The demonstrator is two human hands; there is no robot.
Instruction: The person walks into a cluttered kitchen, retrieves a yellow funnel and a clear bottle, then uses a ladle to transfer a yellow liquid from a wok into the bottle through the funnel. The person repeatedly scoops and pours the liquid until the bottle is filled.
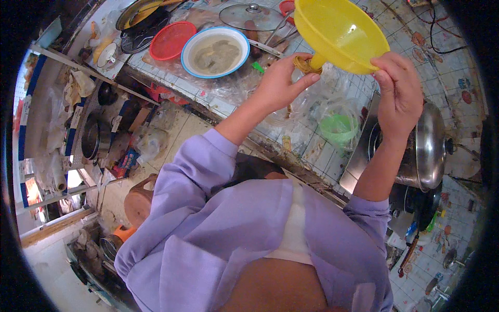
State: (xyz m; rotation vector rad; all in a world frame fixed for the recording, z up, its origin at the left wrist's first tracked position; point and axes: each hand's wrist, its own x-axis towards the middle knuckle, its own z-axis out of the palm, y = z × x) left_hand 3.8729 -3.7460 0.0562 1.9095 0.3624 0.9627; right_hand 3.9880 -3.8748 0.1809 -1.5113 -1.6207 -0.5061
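Observation:
My right hand [397, 89] pinches the rim of a large yellow plastic funnel [343, 35], which is tilted above the tiled counter. My left hand [286, 82] grips a yellowish ring-shaped piece [308, 65] around the funnel's narrow spout; whether it is a jar's or bottle's neck I cannot tell. Clear plastic, perhaps a container or bags, lies under and beside the spout. To the left stands a white enamel basin [188, 54] with a blue rim, holding cloudy liquid. Beside it is a red plastic colander [171, 39]. A green bowl [338, 126] in clear plastic sits below my hands.
A glass lid [249, 17] lies at the back. A wok [128, 15] stands at the far left. On the right are a stove [353, 171], a lidded steel pot [430, 148] and a dark pan [429, 206]. Shelves with pans line the left side; a brown plastic stool [136, 206] stands on the floor.

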